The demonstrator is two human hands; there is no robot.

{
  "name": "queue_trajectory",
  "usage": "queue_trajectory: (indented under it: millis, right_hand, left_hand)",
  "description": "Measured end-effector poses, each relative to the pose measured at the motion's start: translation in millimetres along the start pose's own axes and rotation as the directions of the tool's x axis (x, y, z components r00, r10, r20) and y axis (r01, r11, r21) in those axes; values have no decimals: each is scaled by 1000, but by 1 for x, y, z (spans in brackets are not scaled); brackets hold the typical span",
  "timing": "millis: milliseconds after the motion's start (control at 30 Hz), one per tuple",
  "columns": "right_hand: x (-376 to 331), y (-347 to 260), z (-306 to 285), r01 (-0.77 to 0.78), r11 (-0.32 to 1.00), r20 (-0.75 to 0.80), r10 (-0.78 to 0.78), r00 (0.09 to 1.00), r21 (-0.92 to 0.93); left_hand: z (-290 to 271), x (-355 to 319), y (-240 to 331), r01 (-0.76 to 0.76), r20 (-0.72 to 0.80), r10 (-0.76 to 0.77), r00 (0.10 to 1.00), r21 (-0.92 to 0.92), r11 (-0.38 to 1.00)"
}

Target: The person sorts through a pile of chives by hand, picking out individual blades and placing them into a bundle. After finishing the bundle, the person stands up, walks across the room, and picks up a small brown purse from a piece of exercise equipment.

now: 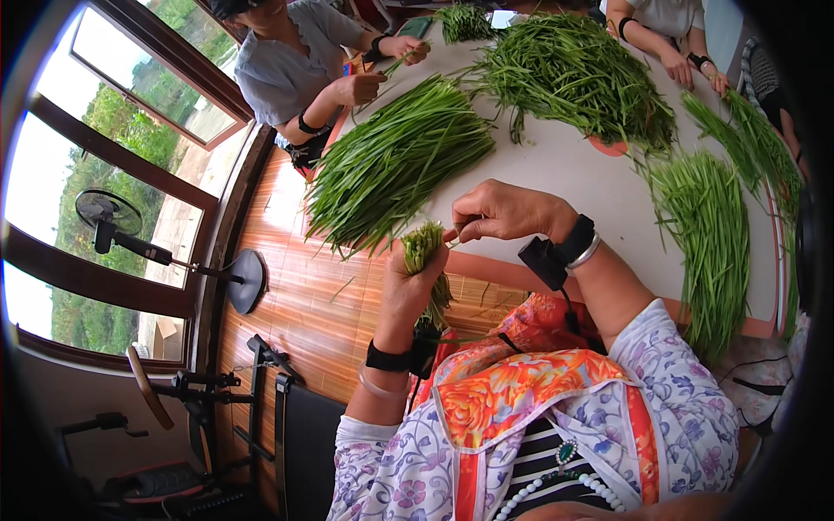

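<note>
Left hand [408, 282] grips green stalk bundle [423, 247]; right hand [499, 211] pinches one.

My left hand [407, 282] is raised in front of me, forearm coming up from below, fingers curled into a closed fist with the back of the hand toward me. My right hand [502, 213] sits just above and to the right of it, wrist bent, palm down, thumb and forefinger pinched together at the fingertips [455, 233], almost touching the top of my left fist. Both wrists carry dark bands
</note>
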State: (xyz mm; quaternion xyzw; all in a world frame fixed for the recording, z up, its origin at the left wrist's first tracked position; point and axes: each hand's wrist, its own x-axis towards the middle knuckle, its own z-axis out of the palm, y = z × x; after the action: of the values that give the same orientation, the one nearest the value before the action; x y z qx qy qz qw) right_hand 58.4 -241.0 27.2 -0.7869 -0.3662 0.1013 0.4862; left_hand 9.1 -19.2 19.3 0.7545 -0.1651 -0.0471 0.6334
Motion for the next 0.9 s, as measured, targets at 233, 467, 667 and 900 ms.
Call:
queue_trajectory:
  millis: [233, 467, 667, 900]
  right_hand:
    - [4, 7, 7, 72, 995, -138, -61, 989, 72]
    - [-7, 84, -11, -218, 830, -535, -112, 837, -514]
    - [-7, 81, -14, -332, 722, -512, -36, 858, -607]
    - [-17, 88, -18, -405, 802, -593, 80, 801, -439]
  left_hand:
    - [0, -9, -7, 261, 113, -236, 965, -345, 901]
    - [-1, -11, -7, 348, 156, -311, 938, -462, 816]
    - [-5, -14, -10, 344, 143, -314, 938, -455, 821]
    - [-5, -13, -9, 343, 152, -307, 939, -420, 841]
